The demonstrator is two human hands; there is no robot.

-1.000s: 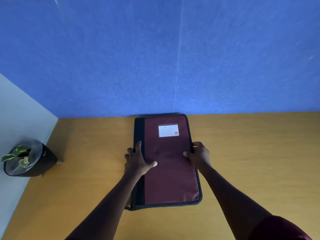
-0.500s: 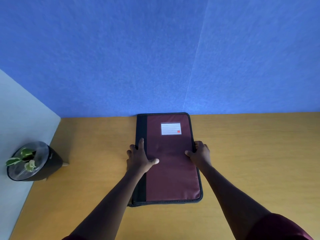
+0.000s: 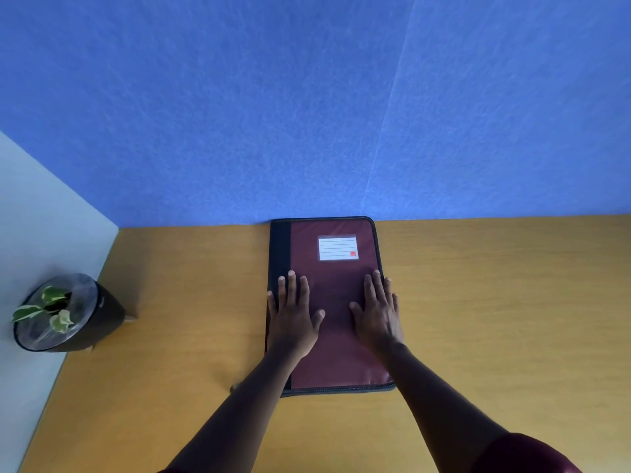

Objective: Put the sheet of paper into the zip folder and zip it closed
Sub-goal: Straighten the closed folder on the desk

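A maroon zip folder (image 3: 336, 288) with a black spine and a white label lies closed on the wooden desk (image 3: 495, 302), its far end against the blue wall. My left hand (image 3: 293, 312) lies flat on the folder's left side, fingers straight. Flat on the right side rests my right hand (image 3: 378, 310), its fingers straight too. No sheet of paper is visible.
A black pot with a small green plant (image 3: 58, 314) stands on the floor past the desk's left edge. The blue wall (image 3: 307, 114) borders the desk's far side. Bare desk surface stretches to the left and right of the folder.
Both hands have gone from holding the folder's side edges to lying flat on its cover. The folder sits a little further toward the wall.
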